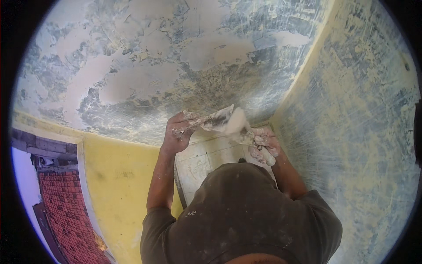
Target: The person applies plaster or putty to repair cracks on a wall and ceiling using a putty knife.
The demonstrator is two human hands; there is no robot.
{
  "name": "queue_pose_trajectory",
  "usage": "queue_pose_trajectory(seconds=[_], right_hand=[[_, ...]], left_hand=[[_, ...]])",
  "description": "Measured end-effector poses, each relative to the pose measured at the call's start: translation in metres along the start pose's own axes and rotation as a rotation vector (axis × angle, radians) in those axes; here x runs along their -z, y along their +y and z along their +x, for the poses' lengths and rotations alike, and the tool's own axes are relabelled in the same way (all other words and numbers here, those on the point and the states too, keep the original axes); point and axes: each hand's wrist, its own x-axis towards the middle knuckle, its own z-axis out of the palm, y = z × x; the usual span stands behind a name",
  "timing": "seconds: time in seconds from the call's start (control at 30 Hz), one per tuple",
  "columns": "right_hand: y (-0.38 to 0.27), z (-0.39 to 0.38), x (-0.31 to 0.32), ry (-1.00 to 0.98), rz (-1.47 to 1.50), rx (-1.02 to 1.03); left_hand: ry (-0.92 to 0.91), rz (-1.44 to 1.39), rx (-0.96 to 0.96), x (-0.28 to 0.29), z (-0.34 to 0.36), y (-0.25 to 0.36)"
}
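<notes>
My left hand [179,132], smeared with white paste, is closed on a putty knife [214,120] whose blade points to the right. Opposite it, my right hand [266,144] grips the pale handle of a second putty knife [244,138]. A lump of white putty [237,120] sits where the two blades meet, covering part of them. Both hands are in front of my chest, below the patchy wall [145,83] with its wet-looking white patches.
A second patchy grey wall [351,132] meets the first at a corner close on my right. To the left are a yellow wall [121,185] and an opening with a red brick-patterned surface [63,211] beyond it. Pale tiles [193,169] cover the floor below.
</notes>
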Motion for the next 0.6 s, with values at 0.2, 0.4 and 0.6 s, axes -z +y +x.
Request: queue_pose_trajectory(seconds=[0.2,0.4,0.6], right_hand=[[-0.039,-0.011,-0.016,0.196,-0.171,0.287],[-0.017,0.006,-0.007,0.300,-0.552,0.412],[0.026,0.034,0.036,0.523,-1.704,0.991]], left_hand=[[0.297,-0.612,0.647,-0.068,-0.039,0.010],[0.390,-0.961,0.804,-0.091,-0.008,0.056],[0.366,-1.134,0.832,-0.093,0.010,0.073]])
